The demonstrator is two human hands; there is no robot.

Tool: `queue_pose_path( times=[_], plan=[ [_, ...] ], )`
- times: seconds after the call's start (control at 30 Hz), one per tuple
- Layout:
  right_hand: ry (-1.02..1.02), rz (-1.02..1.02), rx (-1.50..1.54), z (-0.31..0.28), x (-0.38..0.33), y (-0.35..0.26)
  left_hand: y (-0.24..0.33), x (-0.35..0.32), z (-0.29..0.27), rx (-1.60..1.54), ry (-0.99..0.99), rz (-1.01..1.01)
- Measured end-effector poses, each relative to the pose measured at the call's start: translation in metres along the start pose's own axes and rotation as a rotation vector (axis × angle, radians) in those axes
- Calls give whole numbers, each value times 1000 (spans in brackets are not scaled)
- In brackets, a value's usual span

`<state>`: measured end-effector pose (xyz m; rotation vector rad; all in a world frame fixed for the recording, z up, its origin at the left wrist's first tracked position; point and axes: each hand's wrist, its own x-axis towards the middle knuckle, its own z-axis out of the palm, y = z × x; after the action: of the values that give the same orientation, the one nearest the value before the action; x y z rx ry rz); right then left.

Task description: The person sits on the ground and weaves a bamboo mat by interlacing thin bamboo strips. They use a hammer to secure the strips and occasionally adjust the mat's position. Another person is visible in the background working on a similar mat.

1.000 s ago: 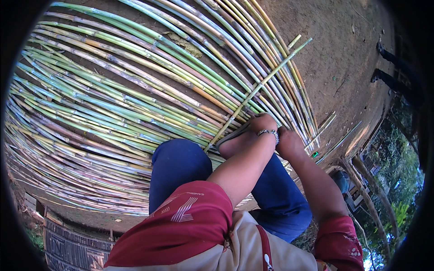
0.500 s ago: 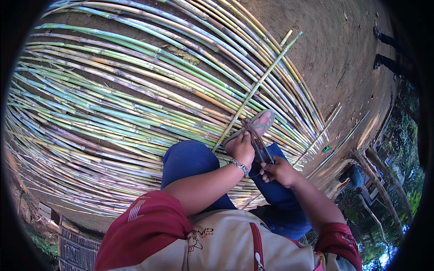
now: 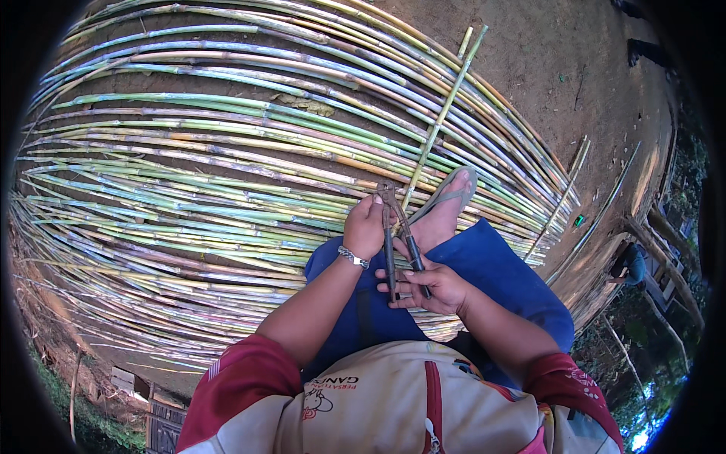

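Dark metal pincers [image 3: 390, 200] with long black-gripped handles are held over my lap, jaws pointing away from me and handles spread apart. My right hand [image 3: 440, 287] is closed round the right handle, its fingers reaching across to the left one. Beside the jaws, my left hand [image 3: 365, 227] pinches with thumb and fingers; what lies between them is too small to tell. A crosswise cane [image 3: 441, 121] lies over many long, jointed green and yellow canes [image 3: 249, 135], its near end by my hands. My sandalled foot [image 3: 446, 208] rests on the canes next to it.
Another crosswise cane [image 3: 560, 198] lies near the canes' right ends, with a small green object [image 3: 578, 220] on the ground beyond. A person [image 3: 629, 265] is at the right by some logs [image 3: 665, 265]. Another person's dark-clothed leg [image 3: 649, 53] shows at the upper right.
The pincers have come nearer my body and their handles have spread apart. My left hand has moved left, and my right hand's fingers have opened out across the handles. The view has shifted.
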<state>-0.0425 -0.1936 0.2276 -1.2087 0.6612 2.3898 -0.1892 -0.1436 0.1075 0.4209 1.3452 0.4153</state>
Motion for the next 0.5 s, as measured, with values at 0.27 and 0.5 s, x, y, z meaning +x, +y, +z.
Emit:
queue_pose_path(
  times=[0.27, 0.5],
  plan=[
    [431, -294, -883, -35, 29, 9, -7, 6, -5, -352, -62, -196],
    [615, -529, -1681, 12, 39, 1, 26, 0, 4, -609, 102, -76]
  ],
)
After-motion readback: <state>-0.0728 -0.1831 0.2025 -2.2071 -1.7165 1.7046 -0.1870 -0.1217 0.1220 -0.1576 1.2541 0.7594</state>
